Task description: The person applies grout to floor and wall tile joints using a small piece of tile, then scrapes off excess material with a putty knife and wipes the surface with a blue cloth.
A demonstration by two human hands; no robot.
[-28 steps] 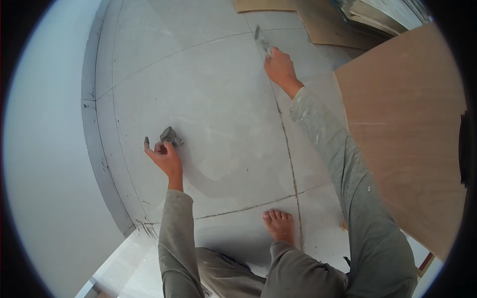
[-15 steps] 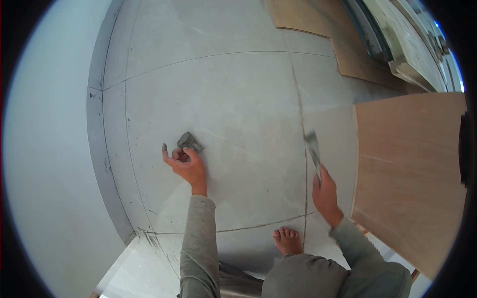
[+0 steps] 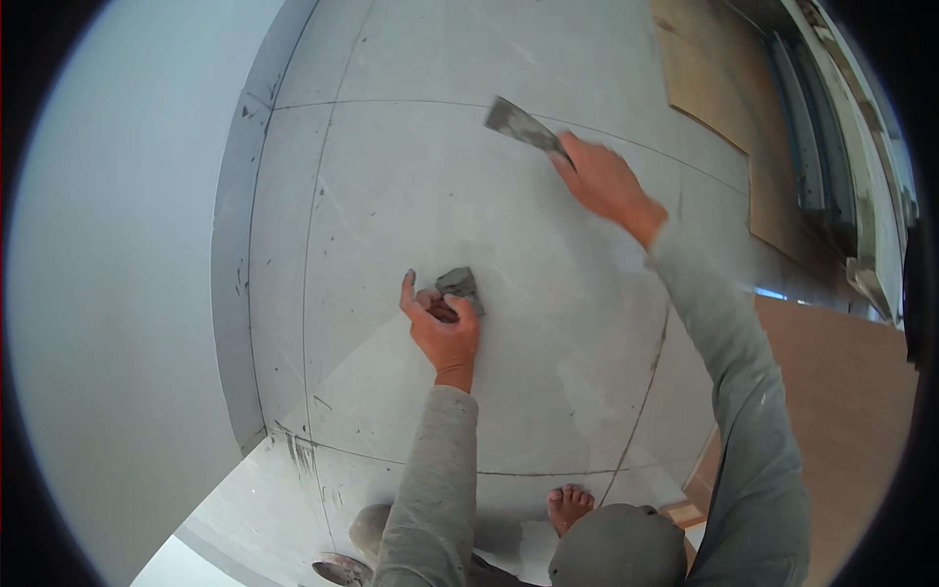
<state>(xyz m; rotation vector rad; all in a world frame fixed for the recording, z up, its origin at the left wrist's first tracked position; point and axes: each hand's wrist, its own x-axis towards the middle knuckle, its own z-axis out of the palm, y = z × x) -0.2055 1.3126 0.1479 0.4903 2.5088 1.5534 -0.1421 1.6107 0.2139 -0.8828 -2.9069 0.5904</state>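
Low over the pale grey tiled floor, my left hand grips a dark grey, lumpy piece of paste with curled fingers; its index finger sticks out, with grey smears on the tip. My right hand grasps a flat metal putty knife, blade pointing forward and left, above a tile seam in the upper middle. Darker grout lines run near my bare foot.
A white wall with a grey skirting strip bounds the left. Cardboard and stacked panels lie at upper right, a plywood board at right. A round container sits bottom left.
The view has turned and shifted. The putty knife dipped toward the right-hand seam, then swung up and leftward. My left hand keeps its grip on the grey lump, appearing farther right.
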